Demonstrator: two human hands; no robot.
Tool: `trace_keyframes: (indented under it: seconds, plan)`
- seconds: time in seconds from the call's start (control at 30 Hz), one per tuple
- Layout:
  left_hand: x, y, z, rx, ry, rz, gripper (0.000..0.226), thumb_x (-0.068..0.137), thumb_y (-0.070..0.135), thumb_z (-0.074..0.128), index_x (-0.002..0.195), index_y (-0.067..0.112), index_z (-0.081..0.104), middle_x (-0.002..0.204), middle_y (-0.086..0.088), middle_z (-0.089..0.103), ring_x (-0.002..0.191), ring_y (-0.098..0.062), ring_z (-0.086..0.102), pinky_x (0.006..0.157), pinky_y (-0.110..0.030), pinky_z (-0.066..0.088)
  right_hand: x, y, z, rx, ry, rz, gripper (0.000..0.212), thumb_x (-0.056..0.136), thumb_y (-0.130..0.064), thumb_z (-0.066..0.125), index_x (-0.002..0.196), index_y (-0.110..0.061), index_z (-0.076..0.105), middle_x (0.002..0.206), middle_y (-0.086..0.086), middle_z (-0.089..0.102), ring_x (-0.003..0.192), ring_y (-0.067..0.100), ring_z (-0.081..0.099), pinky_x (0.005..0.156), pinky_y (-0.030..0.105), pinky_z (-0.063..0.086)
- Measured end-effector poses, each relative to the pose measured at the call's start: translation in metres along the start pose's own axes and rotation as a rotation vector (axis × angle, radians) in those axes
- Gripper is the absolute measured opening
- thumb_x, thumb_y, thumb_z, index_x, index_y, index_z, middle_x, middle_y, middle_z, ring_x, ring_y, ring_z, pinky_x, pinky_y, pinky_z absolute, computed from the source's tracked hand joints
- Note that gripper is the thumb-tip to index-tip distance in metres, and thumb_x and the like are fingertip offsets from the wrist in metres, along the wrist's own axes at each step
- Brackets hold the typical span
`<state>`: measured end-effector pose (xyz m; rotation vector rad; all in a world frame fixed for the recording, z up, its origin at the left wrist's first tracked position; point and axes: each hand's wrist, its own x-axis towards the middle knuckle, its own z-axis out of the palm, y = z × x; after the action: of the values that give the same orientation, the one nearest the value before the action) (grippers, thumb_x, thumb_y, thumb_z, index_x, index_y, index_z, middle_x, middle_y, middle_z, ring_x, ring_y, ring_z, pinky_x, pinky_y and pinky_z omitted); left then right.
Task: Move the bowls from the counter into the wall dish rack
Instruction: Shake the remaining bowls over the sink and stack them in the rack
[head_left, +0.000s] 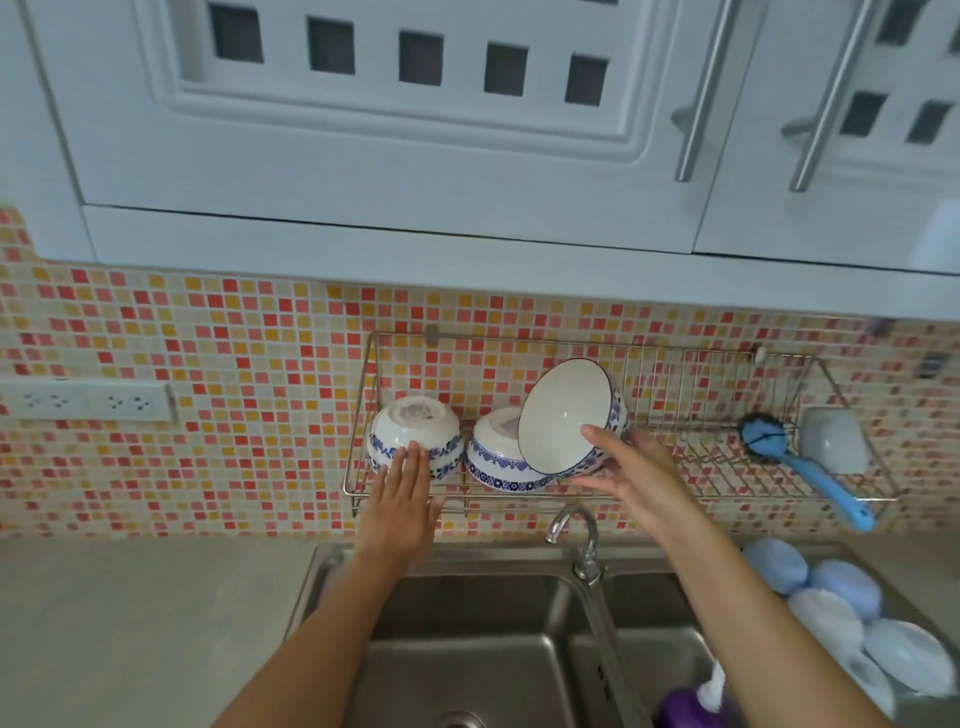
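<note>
while the left hand (402, 486) is resting flat-fingered against the left bowl (415, 434) in the rack (727, 470), the right hand (631, 470) is gripping a third bowl (563, 415), tilted mouth-outward, leaning over the middle bowl (496, 457), with free rack space lying to its right.

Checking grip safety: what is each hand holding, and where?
Right hand grips the tilted bowl at its lower rim. Left hand holds nothing; straight fingers touch the leftmost bowl.
</note>
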<state>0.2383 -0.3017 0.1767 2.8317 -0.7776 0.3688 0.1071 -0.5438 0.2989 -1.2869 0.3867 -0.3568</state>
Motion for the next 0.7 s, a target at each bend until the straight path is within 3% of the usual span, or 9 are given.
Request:
trace_keyframes:
  seconds: [0.23, 0.33, 0.47, 0.6, 0.7]
  plan:
    - [0.0, 0.003, 0.001, -0.059, 0.024, -0.01, 0.081, 0.077, 0.061, -0.025, 0.143, 0.012, -0.025, 0.148, -0.003, -0.035, 0.137, -0.021, -0.032, 0.113, -0.032, -0.023, 0.04, -0.002, -0.001, -0.37, 0.175, -0.283, 0.065, 0.07, -0.017, 0.087, 0.124, -0.019, 0.051, 0.11, -0.005, 0.067, 0.089, 0.012, 0.07, 0.075, 0.041, 0.061]
    - [0.002, 0.003, 0.004, -0.074, 0.027, -0.038, 0.077, 0.081, 0.059, -0.019, 0.143, 0.012, -0.026, 0.148, -0.003, -0.035, 0.138, -0.02, -0.031, 0.114, -0.035, -0.015, 0.049, 0.0, 0.004, -0.6, 0.188, -0.403, 0.067, 0.068, -0.021, 0.087, 0.121, -0.027, 0.046, 0.097, -0.019, 0.062, 0.082, -0.005, 0.061, 0.07, 0.021, 0.054]
    - [0.003, 0.004, 0.007, -0.086, 0.037, -0.049, 0.075, 0.085, 0.06, -0.015, 0.143, 0.013, -0.023, 0.15, -0.003, -0.032, 0.139, -0.021, -0.028, 0.116, -0.037, -0.011, 0.066, 0.006, 0.014, -0.764, 0.143, -0.501, 0.072, 0.064, -0.024, 0.09, 0.122, -0.025, 0.049, 0.105, -0.01, 0.063, 0.087, 0.006, 0.065, 0.07, 0.019, 0.051]
    - [0.003, 0.005, 0.004, -0.086, 0.027, -0.05, 0.082, 0.077, 0.064, -0.027, 0.142, 0.013, -0.025, 0.149, -0.003, -0.034, 0.138, -0.02, -0.029, 0.113, -0.035, -0.015, 0.082, 0.016, 0.022, -0.855, 0.146, -0.525, 0.076, 0.065, -0.03, 0.088, 0.129, -0.02, 0.048, 0.112, -0.005, 0.06, 0.091, 0.012, 0.064, 0.065, 0.015, 0.046]
    - [0.001, 0.005, 0.004, -0.078, 0.022, -0.051, 0.084, 0.076, 0.063, -0.03, 0.143, 0.013, -0.026, 0.15, -0.004, -0.034, 0.139, -0.02, -0.03, 0.114, -0.035, -0.015, 0.09, 0.026, 0.024, -0.92, 0.15, -0.542, 0.085, 0.065, -0.033, 0.088, 0.137, -0.018, 0.044, 0.122, -0.001, 0.057, 0.105, 0.017, 0.061, 0.082, 0.029, 0.055]
